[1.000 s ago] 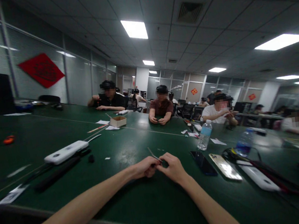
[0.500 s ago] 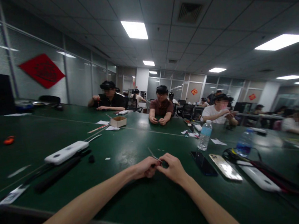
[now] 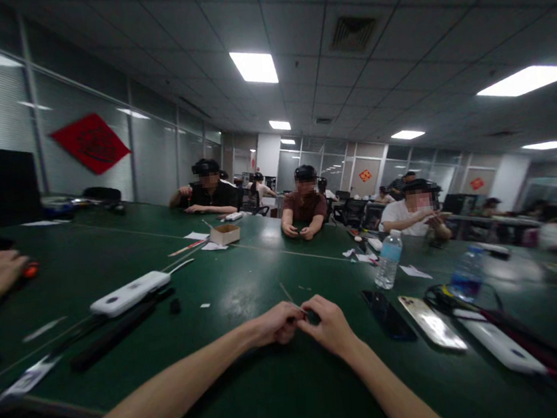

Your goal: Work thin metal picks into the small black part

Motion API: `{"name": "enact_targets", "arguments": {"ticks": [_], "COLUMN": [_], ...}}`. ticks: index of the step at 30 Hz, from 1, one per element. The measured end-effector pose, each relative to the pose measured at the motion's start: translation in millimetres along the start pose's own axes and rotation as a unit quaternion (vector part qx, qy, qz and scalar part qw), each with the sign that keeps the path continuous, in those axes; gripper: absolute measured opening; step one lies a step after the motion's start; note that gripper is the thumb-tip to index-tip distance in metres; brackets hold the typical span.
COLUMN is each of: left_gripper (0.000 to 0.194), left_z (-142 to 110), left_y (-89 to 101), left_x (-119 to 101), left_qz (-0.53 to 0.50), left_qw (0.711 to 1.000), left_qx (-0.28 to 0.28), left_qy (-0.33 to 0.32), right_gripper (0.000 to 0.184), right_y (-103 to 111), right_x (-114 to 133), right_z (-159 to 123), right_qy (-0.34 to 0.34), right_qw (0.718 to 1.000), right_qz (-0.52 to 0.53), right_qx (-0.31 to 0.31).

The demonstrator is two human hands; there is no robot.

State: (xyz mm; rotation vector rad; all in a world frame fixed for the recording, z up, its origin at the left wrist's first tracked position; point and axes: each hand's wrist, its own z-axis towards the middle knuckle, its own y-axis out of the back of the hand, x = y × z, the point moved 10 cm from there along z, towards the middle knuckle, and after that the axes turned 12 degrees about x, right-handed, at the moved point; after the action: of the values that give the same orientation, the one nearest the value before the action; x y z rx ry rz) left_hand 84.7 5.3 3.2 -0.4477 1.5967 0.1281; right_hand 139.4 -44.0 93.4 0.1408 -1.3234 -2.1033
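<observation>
Both of my hands meet low over the green table (image 3: 273,384), in the middle of the view. My left hand (image 3: 277,323) is closed, its fingers curled around a thin, pale, stick-like thing (image 3: 286,293) that points up and away. Its kind is too small to make out. My right hand (image 3: 327,321) touches the left at the fingertips, thumb and forefinger bent into a pinch near the lower end of the thin thing. Whatever lies between those fingertips is hidden.
Right of my hands are a dark phone (image 3: 388,315), a gold phone (image 3: 432,322), a water bottle (image 3: 389,262) and a white power strip (image 3: 499,343) with cables. Leftward lies another white power strip (image 3: 130,293). Farther off is a small cardboard box (image 3: 225,234). Several people sit around.
The whole view has shifted slightly down and right. At the left, another person's hand has moved in beside the orange thing. My hands keep nearly the same pose together.
</observation>
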Motion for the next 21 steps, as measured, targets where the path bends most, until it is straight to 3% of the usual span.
{"name": "enact_targets", "arguments": {"ticks": [21], "left_gripper": [0.022], "left_z": [-2.6], "left_y": [-5.4], "left_x": [-5.6], "left_qz": [0.003], "left_qw": [1.000], "left_qx": [0.010], "left_qy": [-0.009], "right_gripper": [0.013], "right_y": [0.8], "right_x": [1.4], "right_z": [0.3], "right_qy": [0.006], "right_qw": [1.000], "right_qz": [0.002], "right_qx": [-0.007]}}
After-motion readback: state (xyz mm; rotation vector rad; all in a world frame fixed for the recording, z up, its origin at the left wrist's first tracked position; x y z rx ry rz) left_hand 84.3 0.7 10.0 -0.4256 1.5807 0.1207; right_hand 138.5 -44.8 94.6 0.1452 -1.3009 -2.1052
